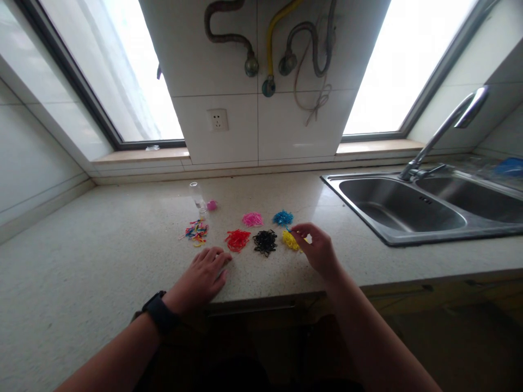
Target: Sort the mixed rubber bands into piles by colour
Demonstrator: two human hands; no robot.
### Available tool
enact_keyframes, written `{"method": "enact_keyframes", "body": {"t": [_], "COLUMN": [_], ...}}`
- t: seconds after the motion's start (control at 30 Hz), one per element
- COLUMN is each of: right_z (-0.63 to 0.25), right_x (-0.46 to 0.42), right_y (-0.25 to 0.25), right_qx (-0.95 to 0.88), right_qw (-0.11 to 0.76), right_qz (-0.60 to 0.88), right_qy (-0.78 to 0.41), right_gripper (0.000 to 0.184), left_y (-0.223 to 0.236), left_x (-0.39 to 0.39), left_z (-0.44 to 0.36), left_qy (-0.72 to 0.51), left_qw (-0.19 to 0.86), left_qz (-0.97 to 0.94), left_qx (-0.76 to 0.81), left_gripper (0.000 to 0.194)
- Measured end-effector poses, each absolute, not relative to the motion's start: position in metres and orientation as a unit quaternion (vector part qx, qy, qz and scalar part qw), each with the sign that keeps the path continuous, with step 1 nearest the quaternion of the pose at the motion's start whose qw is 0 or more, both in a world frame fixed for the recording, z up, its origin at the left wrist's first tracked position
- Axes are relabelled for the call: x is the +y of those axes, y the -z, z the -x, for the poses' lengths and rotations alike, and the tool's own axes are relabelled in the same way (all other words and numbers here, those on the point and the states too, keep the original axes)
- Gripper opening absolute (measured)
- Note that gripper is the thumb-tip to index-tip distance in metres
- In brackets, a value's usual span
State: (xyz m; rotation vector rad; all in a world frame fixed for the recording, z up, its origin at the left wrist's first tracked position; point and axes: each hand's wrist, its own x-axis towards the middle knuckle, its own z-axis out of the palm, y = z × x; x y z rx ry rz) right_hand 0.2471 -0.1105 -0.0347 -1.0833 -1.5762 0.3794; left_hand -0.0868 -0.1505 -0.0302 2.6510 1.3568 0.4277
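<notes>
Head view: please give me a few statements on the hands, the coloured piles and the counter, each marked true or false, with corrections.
1. In this view the right hand partly covers the yellow pile. True.
2. The left hand is lifting the black pile. False: that hand rests on the counter, near the red pile.
3. The black pile lies between the red and yellow piles. True.
4. A dark watch is worn on the right wrist. False: it is on the left wrist.
5. The multicoloured pile is the one nearest the sink. False: it lies left of the red pile, away from the sink.
</notes>
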Motion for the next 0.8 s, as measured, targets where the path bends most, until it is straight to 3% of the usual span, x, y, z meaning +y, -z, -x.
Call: {"method": "enact_keyframes", "body": {"t": [0.8], "right_z": [-0.2469], "right_x": [-0.1093], "right_y": [0.0417], "right_qx": [-0.655], "right_qw": [0.572], "right_qz": [0.455], "right_qy": [-0.191], "right_gripper": [0.012], "left_y": [0.0322], "left_x": [-0.1487], "left_z": [0.0879], "left_qy": [-0.136], "left_qw": [0.066], "left_qz": [-0.881], "left_qx": [0.447], "left_gripper": [0.030]}}
